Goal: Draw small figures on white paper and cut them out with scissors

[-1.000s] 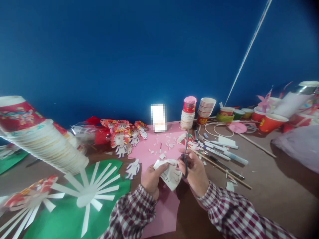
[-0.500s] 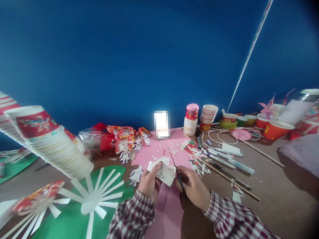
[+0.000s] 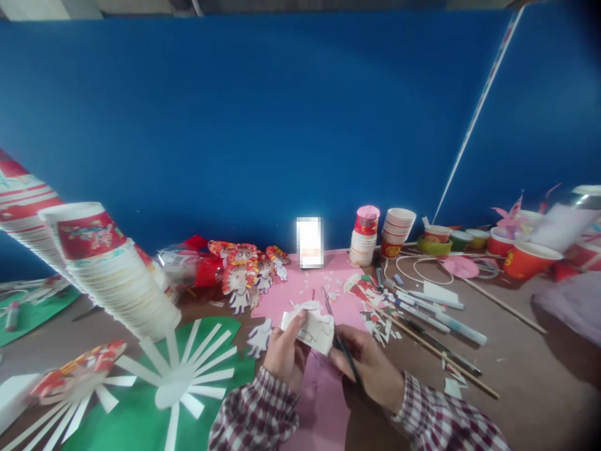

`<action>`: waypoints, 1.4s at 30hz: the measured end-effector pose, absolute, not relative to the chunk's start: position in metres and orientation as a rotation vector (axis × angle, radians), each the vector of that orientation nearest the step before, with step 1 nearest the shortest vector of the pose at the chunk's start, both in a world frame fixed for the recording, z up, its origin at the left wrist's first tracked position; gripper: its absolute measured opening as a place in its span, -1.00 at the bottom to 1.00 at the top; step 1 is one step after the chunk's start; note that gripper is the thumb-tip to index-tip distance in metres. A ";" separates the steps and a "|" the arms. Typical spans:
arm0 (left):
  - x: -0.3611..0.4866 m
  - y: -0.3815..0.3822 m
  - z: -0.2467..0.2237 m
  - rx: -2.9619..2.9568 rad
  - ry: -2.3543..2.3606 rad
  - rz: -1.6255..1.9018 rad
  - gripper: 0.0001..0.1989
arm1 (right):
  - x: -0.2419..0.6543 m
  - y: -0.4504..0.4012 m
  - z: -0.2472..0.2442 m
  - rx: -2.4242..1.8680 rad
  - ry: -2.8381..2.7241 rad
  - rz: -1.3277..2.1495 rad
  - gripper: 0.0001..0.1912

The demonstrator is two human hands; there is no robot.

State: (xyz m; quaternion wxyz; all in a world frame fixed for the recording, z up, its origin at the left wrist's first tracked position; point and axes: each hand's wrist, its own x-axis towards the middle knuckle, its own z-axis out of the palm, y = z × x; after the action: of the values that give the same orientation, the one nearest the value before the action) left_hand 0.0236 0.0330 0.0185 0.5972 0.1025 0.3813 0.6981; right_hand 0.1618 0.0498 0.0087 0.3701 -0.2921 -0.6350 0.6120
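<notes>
My left hand [image 3: 287, 351] pinches a small white piece of paper [image 3: 315, 333] with dark drawn lines, thumb on top. In my right hand [image 3: 369, 363] is a pair of scissors [image 3: 350, 358] with dark handles, its blades pointing away from me along the right edge of the paper. Both hands are above a pink sheet [image 3: 319, 398] strewn with tiny scraps. A cut-out paper figure [image 3: 259, 338] lies just left of my left hand. More paper figures [image 3: 240, 291] with red and orange decoration are heaped farther back.
Tall stacks of paper cups [image 3: 117, 275] lean at the left, beside a green sheet [image 3: 117, 419] with a white cup cut into strips [image 3: 176, 379]. Markers [image 3: 457, 324], a wooden stick [image 3: 432, 351] and paper scraps [image 3: 382, 326] lie right. Smaller cup stacks [image 3: 362, 241] stand at the blue wall.
The view has tilted up slightly and shifted, so the scene appears a little lower and to the right. Both hands keep their hold on the paper and the scissors.
</notes>
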 end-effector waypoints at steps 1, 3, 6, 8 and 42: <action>0.023 0.033 0.019 0.245 0.888 1.618 -0.81 | 0.162 0.051 0.009 -0.757 -1.620 1.565 -0.76; 0.021 0.034 0.019 0.273 0.904 1.609 -0.81 | 0.163 0.052 0.009 -0.795 -1.613 1.540 -0.75; 0.017 0.036 0.018 0.327 0.943 1.579 -0.78 | 0.167 0.055 0.009 -0.842 -1.634 1.522 -0.73; 0.014 0.037 0.017 0.371 0.992 1.530 -0.76 | 0.171 0.056 0.009 -0.827 -1.692 1.543 -0.74; -0.008 0.043 0.000 0.649 1.033 1.313 -0.73 | 0.189 0.071 0.003 -0.703 -2.002 1.837 -0.59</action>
State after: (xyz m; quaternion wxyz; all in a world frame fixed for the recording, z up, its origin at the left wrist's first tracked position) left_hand -0.0082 0.0430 -0.0004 0.6245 0.2826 0.4502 0.5722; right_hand 0.1891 0.0708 0.0027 0.1665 -0.2469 -0.7034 0.6454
